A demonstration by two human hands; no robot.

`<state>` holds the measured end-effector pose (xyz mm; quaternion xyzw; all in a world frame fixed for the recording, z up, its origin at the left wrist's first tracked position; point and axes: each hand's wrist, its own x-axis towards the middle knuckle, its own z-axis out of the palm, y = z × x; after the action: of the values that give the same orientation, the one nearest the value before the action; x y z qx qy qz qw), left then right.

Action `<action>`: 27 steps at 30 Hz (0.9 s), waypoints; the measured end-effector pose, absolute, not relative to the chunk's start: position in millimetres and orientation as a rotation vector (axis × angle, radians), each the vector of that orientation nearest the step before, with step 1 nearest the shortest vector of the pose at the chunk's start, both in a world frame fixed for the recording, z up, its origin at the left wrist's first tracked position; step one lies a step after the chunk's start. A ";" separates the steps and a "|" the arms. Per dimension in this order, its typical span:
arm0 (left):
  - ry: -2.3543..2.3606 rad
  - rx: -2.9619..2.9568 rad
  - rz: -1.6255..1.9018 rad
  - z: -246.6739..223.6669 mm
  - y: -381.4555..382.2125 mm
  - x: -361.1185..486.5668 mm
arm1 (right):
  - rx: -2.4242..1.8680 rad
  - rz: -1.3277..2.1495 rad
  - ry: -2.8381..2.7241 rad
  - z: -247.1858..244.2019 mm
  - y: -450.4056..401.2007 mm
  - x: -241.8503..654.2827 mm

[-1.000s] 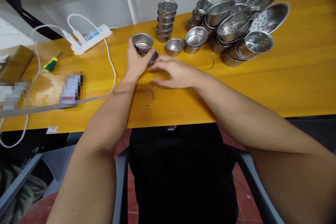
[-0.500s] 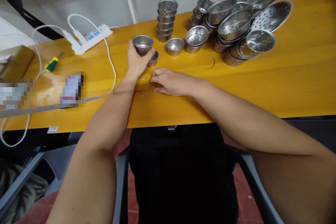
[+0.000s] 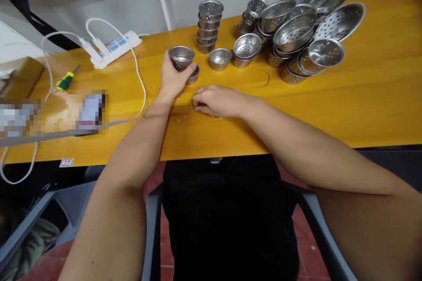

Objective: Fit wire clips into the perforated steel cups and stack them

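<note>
My left hand (image 3: pixel 174 77) is wrapped round a perforated metal cup (image 3: pixel 181 58), its mouth facing up. Partly behind that hand, a smaller shallow metal cup (image 3: pixel 193 75) sits on the table. My right hand (image 3: pixel 214 101) is closed low over the tabletop, fingertips pressed together. A short arc of thin metal wire (image 3: pixel 216 117) shows beneath it and seems to run into the grip; most of it is hidden. Between my hands lie loose thin wire rings (image 3: pixel 181 109).
Behind my hands stand a stack of metal cups (image 3: pixel 211 28), a single cup (image 3: pixel 220 59) and heaped perforated bowls (image 3: pixel 296 30). A curved wire (image 3: pixel 267 79) lies to the right. Leftward are a power strip (image 3: pixel 115 48), white cable (image 3: pixel 141 83), screwdriver (image 3: pixel 67 80) and blurred phone (image 3: pixel 89 112).
My right hand has shifted slightly right, away from the wire rings, and its fingers have closed together. A wire arc now shows under it. My left hand and its cup have moved marginally right.
</note>
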<state>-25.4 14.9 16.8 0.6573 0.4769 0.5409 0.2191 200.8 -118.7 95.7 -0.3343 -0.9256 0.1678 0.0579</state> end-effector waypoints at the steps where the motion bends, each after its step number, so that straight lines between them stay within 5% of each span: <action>1: 1.320 1.820 1.494 16.2 15.2 -25.0 | -0.958 0.519 -2.774 93.8 -115.1 205.5; 8: 1.254 1.850 1.504 9.8 20.1 -24.5 | -0.790 0.547 -2.776 91.2 -94.7 241.1; 27: 1.274 1.812 1.494 18.2 10.6 -22.9 | -1.417 0.190 -3.052 129.7 -137.1 209.2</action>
<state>-22.9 10.6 18.2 0.6596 0.4637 0.5439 0.2326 209.2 -137.1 129.7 -0.4177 -0.8997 0.0559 -0.1139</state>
